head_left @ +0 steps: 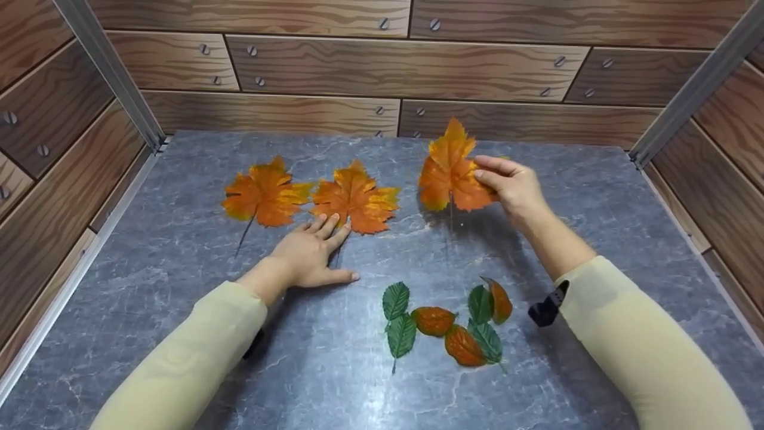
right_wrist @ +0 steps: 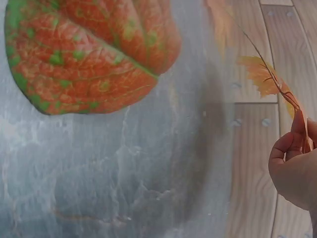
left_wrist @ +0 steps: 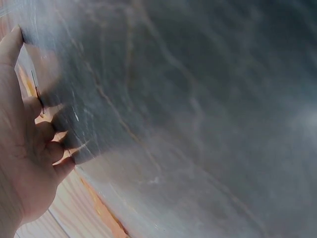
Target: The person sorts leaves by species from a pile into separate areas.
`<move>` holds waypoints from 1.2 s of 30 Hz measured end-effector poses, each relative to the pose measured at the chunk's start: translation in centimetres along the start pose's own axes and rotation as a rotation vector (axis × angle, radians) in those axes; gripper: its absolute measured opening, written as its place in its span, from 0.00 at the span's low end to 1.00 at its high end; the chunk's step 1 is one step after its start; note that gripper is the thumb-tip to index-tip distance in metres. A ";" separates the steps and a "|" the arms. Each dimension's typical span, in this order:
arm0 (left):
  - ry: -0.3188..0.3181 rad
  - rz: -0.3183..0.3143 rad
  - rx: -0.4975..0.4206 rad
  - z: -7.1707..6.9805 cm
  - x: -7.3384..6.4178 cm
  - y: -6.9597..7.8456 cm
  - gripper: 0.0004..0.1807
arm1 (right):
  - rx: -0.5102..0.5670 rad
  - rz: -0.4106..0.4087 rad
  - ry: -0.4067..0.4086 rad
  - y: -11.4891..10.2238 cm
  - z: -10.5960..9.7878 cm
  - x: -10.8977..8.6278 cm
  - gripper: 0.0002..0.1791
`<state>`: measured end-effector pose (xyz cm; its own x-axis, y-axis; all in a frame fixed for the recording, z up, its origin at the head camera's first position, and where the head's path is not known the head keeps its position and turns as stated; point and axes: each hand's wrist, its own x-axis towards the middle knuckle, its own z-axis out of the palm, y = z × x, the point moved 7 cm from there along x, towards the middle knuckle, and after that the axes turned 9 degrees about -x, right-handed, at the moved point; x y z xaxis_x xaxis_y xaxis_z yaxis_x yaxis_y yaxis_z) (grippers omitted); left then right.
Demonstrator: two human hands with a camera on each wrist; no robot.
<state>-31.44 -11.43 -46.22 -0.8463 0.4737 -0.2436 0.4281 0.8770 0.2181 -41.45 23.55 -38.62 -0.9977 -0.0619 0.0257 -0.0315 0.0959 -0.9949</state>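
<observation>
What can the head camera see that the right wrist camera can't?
Only the head view shows the left hand, with its fingers at the middle orange leaf, both pale sleeves and the green leaves.

Only the right wrist view shows the clear green blotches on a red-orange leaf up close, and the held leaf nearly side-on.

Both show the right hand pinching that held leaf, the grey tabletop and the wooden boards.

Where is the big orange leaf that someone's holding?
In the head view, the held leaf is right of centre, pinched in the right grip, with the middle orange leaf on its left.
</observation>
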 end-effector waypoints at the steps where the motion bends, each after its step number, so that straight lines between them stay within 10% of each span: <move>1: -0.004 -0.005 -0.001 0.0 0.0 0.0 0.60 | 0.008 0.013 -0.003 0.4 0.0 0.2 0.23; 11: -0.003 -0.007 -0.021 0.1 -0.1 0.0 0.60 | 0.015 0.099 -0.034 2.9 0.6 1.1 0.27; 36: 0.006 0.000 -0.027 -0.1 -0.1 0.1 0.59 | -0.410 0.126 -0.133 5.9 0.5 1.3 0.36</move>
<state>-31.32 -11.43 -46.11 -0.8482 0.4735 -0.2375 0.4198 0.8742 0.2439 -42.90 23.55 -44.52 -0.9798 -0.1495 -0.1329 0.0422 0.4951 -0.8678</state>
